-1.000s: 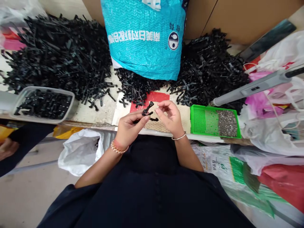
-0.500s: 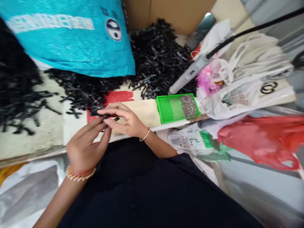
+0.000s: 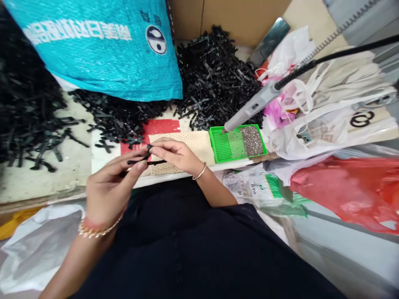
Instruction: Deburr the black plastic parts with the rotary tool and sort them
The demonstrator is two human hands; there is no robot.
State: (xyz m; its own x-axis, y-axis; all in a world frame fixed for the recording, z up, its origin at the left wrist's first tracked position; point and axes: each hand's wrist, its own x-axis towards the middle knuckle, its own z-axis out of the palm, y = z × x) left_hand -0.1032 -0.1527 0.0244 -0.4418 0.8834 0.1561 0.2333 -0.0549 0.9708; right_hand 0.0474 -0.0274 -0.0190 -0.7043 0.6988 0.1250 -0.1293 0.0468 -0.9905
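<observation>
My left hand [image 3: 112, 182] is closed, with thumb and fingers pinching slim black plastic pieces [image 3: 157, 162]. The thumb and fingertips of my right hand [image 3: 177, 155] are closed on the rounded black end of what the left hand holds. Fingers cover part of it, so I cannot tell whether it is one piece or two crossed. Beneath both hands is a beige dimpled mat [image 3: 199, 143]. Right of the mat stands a green tray [image 3: 218, 161] with small metal screws [image 3: 253, 141] at its right end. A grey electric screwdriver [image 3: 252, 106] leans down with its tip over the tray.
Behind the mat lie heaps of black crossed plastic pieces [image 3: 215, 79], with another pile [image 3: 28, 124] at left. A blue woven sack [image 3: 102, 62] sits between them. Plastic bags [image 3: 336, 95] and a red bag [image 3: 346, 191] crowd the right. A white sack [image 3: 40, 249] is at lower left.
My hands have turned the black piece, and a thin black arm now shows beneath my right fingers. The whole view has shifted slightly, and objects sit further right in it.
</observation>
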